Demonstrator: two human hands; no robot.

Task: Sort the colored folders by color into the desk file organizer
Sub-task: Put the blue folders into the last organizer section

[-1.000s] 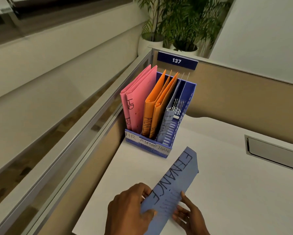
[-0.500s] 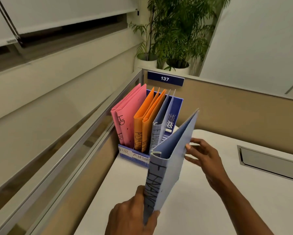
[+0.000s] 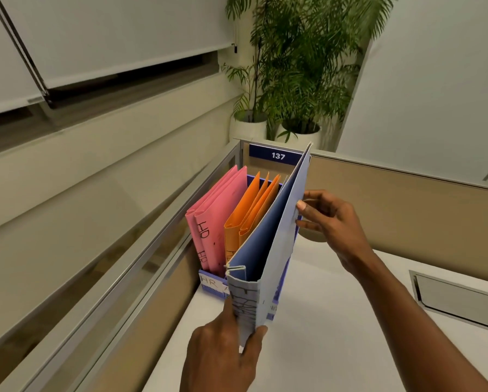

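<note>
Head view: the left hand (image 3: 223,355) grips the lower spine end of a blue folder (image 3: 268,250), thumb and fingers curled round it. The right hand (image 3: 330,222) pinches the folder's upper cover edge. The folder stands steeply tilted and slightly splayed, over the near right end of the blue desk file organizer (image 3: 210,284), hiding that compartment; whether it has entered the slot cannot be told. Pink folders (image 3: 217,213) fill the organizer's left compartment, orange folders (image 3: 251,210) the middle. The organizer sits in the far left corner of the white surface (image 3: 322,335).
</note>
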